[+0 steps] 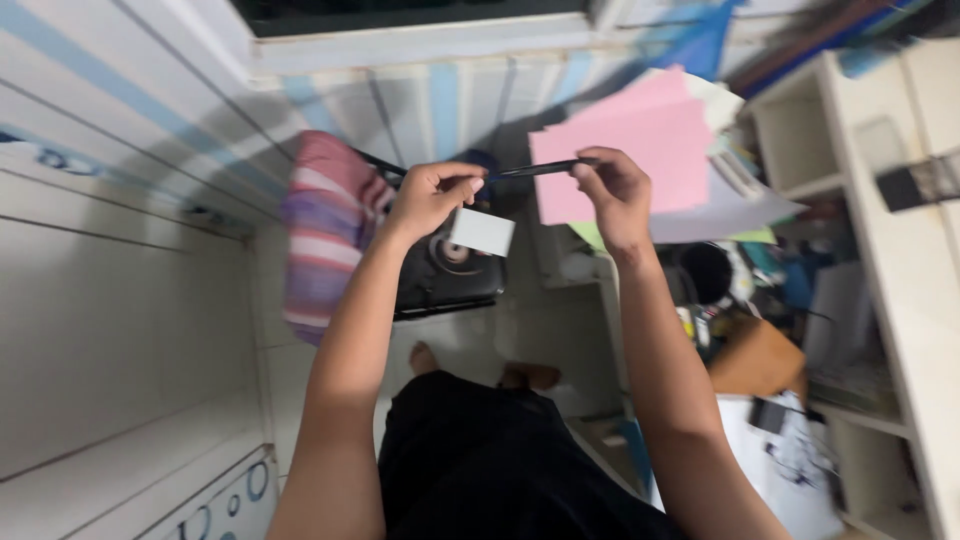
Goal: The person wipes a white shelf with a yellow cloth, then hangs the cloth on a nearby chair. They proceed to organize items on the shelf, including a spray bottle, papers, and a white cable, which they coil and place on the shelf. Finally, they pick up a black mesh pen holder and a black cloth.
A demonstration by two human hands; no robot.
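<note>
Both my hands are raised in front of me. My left hand (432,195) is closed on one end of a thin dark pen (540,168) and also pinches a small white square card (482,231) that hangs below it. My right hand (612,192) grips the other end of the pen between thumb and fingers. Just behind my right hand lies a stack of pink paper sheets (640,140) on top of white and green sheets.
A striped pink and purple cloth bundle (325,230) lies left of a black device (448,275). White shelving (850,150) with cluttered items stands to the right. A brown box (755,355) sits lower right. My bare feet (425,357) show on the white floor.
</note>
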